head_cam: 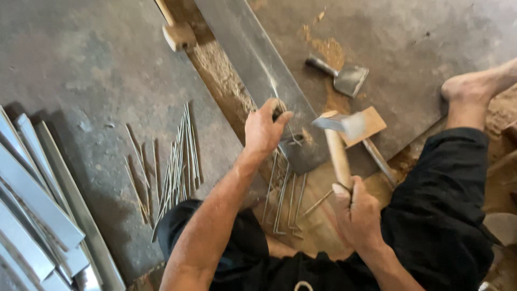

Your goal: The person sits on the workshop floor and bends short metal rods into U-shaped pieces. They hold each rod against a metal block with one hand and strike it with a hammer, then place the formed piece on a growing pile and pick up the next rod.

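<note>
While the left hand [264, 129] pinches a thin rod [291, 134] against the steel bar [258, 70] on the floor, right hand [356, 213] fingers wrap a hammer [338, 141] raised just beside it; bent rods [285, 202] lie below, straight rods [175, 161] left.

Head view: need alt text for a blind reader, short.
Seen from above, a person seated on a concrete floor grips a hammer in the right hand while the left hand pinches a thin metal rod against a long steel bar. Loose rods and flat metal strips lie at left.
</note>
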### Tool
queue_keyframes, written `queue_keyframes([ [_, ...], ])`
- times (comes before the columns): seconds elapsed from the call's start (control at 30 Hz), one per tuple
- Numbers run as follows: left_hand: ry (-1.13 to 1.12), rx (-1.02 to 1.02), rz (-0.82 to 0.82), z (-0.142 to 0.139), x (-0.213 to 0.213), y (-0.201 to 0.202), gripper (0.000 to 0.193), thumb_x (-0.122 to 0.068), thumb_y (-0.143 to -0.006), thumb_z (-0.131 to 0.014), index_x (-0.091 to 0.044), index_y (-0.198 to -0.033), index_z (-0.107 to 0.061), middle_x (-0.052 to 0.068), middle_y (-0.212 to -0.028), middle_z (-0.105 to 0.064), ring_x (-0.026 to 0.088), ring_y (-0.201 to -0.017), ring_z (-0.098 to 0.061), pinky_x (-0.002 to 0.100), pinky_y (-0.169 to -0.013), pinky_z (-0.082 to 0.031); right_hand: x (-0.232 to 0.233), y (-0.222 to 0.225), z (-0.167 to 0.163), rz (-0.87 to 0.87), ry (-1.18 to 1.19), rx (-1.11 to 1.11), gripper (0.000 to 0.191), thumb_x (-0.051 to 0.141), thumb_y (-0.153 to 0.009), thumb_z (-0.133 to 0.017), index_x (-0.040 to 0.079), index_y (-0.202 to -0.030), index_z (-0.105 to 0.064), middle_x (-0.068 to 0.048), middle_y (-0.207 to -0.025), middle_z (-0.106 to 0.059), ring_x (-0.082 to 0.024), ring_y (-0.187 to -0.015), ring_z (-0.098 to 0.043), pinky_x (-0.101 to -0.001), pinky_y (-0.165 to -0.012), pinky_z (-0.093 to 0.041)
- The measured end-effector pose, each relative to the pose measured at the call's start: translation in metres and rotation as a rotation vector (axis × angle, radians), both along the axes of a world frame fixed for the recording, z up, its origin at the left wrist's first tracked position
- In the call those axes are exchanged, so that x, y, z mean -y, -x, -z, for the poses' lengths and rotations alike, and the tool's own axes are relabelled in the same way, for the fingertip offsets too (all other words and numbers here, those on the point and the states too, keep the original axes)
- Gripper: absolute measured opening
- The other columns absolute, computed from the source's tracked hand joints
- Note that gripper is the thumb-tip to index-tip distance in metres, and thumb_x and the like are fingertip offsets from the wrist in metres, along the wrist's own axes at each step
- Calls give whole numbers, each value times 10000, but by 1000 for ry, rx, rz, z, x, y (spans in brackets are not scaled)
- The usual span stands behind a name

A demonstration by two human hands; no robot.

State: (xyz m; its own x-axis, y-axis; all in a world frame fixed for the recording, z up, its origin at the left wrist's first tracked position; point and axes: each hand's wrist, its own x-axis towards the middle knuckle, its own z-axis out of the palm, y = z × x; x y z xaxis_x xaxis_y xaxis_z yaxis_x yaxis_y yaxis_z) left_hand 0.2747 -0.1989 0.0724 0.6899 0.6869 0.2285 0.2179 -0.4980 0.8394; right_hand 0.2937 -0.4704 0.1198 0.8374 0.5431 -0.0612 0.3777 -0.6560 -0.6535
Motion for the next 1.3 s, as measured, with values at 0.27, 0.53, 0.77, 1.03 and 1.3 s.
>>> queue_keyframes([
  [0.27,259,-14,-15,2,16,10,211,-218,-923,-729,-58,-941,-592,99,-737,-757,249,-679,-778,382,-645,-586,18,5,20,-28,4,-75,249,282,-969,-610,34,-981,-619,-209,-674,-622,-389,-611,-650,-467,-599,-486],
  [0.53,365,29,8,-5,29,25,175,-187,-973,-689,-46,-961,-587,84,-731,-748,177,-637,-759,329,-602,-586,19,-9,19,-130,31,-120,270,302,-979,-593,34,-1008,-611,-242,-706,-629,-444,-672,-656,-498,-601,-487],
  [0.77,370,68,22,-2,31,25,184,-170,-972,-693,-36,-942,-570,80,-709,-734,134,-624,-738,317,-584,-586,23,7,16,-139,-162,1,260,293,-962,-603,35,-960,-572,-226,-702,-644,-419,-642,-674,-481,-576,-506],
  [1.03,80,75,10,-3,32,20,229,-192,-942,-745,-59,-947,-559,147,-729,-705,314,-664,-728,400,-594,-546,24,8,24,-127,107,46,251,270,-977,-638,37,-970,-546,-234,-667,-648,-440,-639,-659,-525,-594,-489],
  [1.3,-27,46,2,2,36,21,246,-185,-940,-759,-52,-965,-554,180,-746,-687,373,-717,-700,444,-595,-534,13,12,31,-113,126,-60,293,304,-978,-612,18,-1038,-582,-233,-654,-642,-433,-621,-645,-518,-582,-487],
])
